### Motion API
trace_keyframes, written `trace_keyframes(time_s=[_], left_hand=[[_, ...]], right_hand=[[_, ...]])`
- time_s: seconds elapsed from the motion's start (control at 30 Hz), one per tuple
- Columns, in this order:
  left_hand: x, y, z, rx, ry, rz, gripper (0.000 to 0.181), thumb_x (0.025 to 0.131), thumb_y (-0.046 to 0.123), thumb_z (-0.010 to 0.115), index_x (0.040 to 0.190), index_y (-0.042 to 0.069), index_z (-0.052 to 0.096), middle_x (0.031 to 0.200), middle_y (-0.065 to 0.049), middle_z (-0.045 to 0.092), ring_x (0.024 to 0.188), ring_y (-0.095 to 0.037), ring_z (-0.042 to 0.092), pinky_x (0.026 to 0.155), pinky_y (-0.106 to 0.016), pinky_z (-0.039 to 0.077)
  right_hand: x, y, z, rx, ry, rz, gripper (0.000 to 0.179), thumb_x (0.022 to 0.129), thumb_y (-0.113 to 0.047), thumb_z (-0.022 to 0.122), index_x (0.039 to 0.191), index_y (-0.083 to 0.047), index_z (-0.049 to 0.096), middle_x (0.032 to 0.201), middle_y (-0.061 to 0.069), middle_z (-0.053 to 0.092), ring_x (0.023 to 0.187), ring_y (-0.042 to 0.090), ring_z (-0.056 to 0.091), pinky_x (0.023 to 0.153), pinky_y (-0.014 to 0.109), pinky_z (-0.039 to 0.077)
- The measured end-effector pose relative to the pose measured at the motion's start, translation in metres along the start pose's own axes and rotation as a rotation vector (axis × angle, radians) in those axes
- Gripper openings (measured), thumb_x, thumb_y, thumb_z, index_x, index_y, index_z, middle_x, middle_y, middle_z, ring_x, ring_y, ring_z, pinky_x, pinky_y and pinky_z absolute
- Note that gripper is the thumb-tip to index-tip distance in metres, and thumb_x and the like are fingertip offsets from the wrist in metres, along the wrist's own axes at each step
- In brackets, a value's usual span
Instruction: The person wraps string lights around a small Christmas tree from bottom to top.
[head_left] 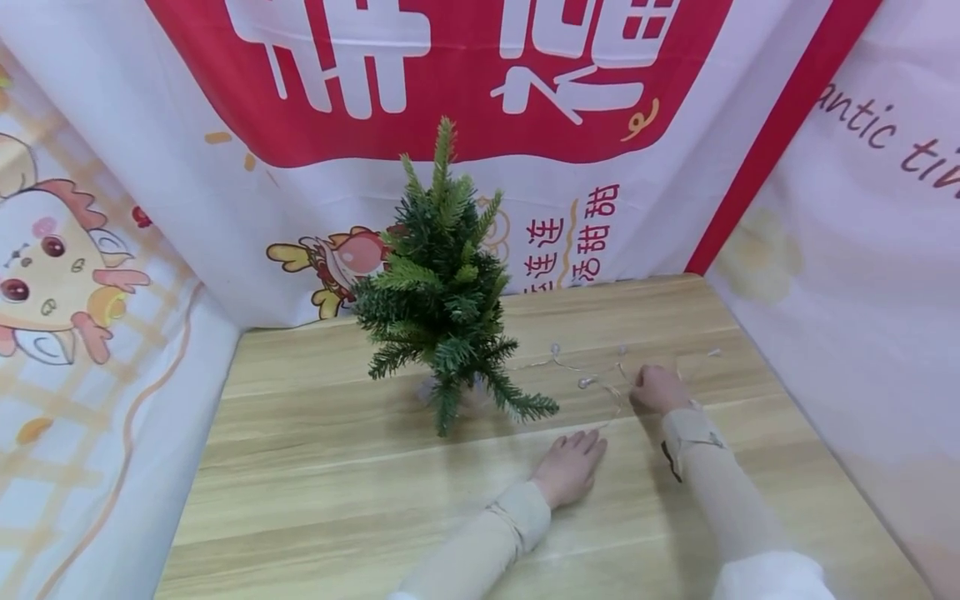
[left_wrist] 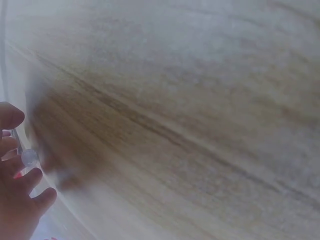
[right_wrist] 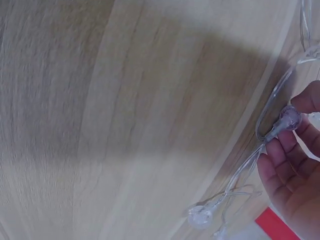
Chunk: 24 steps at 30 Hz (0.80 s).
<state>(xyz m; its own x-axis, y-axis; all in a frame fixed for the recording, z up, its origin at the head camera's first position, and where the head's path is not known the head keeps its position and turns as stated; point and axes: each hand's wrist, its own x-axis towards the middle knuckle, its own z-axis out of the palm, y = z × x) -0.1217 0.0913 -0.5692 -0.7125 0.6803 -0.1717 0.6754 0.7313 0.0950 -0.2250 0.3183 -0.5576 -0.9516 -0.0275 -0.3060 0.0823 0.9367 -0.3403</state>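
Note:
A string of clear bulb lights on thin transparent wire (head_left: 573, 367) lies on the table to the right of a small artificial fir tree (head_left: 450, 308). In the right wrist view, my right hand (right_wrist: 295, 185) pinches one round clear bulb (right_wrist: 290, 118) between thumb and fingers. A second bulb (right_wrist: 200, 216) on the wire lies lower down. My left hand (head_left: 570, 468) is low over the table in front of the wire, fingers extended. In the left wrist view, the left hand's fingers (left_wrist: 33, 178) are spread, and a clear bulb (left_wrist: 29, 158) shows beside them.
The wood-grain table (head_left: 315, 492) meets a hanging red and white printed cloth (head_left: 480, 92) at the back. Printed cloths also stand at the left (head_left: 82, 275) and right (head_left: 847, 275). A small pale piece (head_left: 714, 352) lies near the table's right edge.

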Motion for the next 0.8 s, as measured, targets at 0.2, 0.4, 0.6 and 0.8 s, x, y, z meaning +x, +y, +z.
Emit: trace_keyframes(time_s=[0.2,0.4,0.6,0.8], left_hand=[[0.004,-0.001,0.002,-0.019,-0.021,-0.004,0.054,0.097,0.031,0.047,0.148,0.024,0.033,0.156,0.003,0.032,0.142,-0.016,0.035,0.116,-0.035,0.034],[0.009,0.000,-0.004,0.003,0.004,0.002,0.055,0.097,0.032,0.048,0.149,0.022,0.032,0.154,0.002,0.035,0.142,-0.019,0.036,0.117,-0.036,0.033],[0.019,0.001,-0.023,-0.014,0.103,-0.013,0.055,0.097,0.032,0.049,0.148,0.019,0.033,0.153,-0.001,0.038,0.140,-0.020,0.038,0.116,-0.037,0.034],[0.028,0.002,-0.044,-0.046,0.172,-0.041,0.054,0.098,0.029,0.048,0.148,0.021,0.031,0.152,-0.002,0.039,0.140,-0.019,0.038,0.115,-0.037,0.036]], right_hand=[[0.005,0.006,0.005,0.003,0.012,-0.014,0.022,0.086,-0.013,0.058,0.096,0.006,0.061,0.090,0.021,0.066,0.079,0.030,0.062,0.075,0.045,0.054],[0.002,0.007,0.000,0.028,-0.016,-0.070,0.017,0.086,-0.008,0.056,0.092,0.007,0.062,0.086,0.020,0.066,0.076,0.028,0.061,0.073,0.042,0.055],[-0.002,0.008,-0.013,0.100,-0.016,-0.065,0.019,0.091,-0.010,0.049,0.098,0.006,0.056,0.088,0.019,0.063,0.075,0.024,0.058,0.067,0.034,0.051],[-0.007,0.003,-0.028,0.229,0.001,-0.083,0.014,0.092,-0.009,0.046,0.093,0.003,0.053,0.083,0.014,0.059,0.074,0.022,0.056,0.063,0.028,0.048]])
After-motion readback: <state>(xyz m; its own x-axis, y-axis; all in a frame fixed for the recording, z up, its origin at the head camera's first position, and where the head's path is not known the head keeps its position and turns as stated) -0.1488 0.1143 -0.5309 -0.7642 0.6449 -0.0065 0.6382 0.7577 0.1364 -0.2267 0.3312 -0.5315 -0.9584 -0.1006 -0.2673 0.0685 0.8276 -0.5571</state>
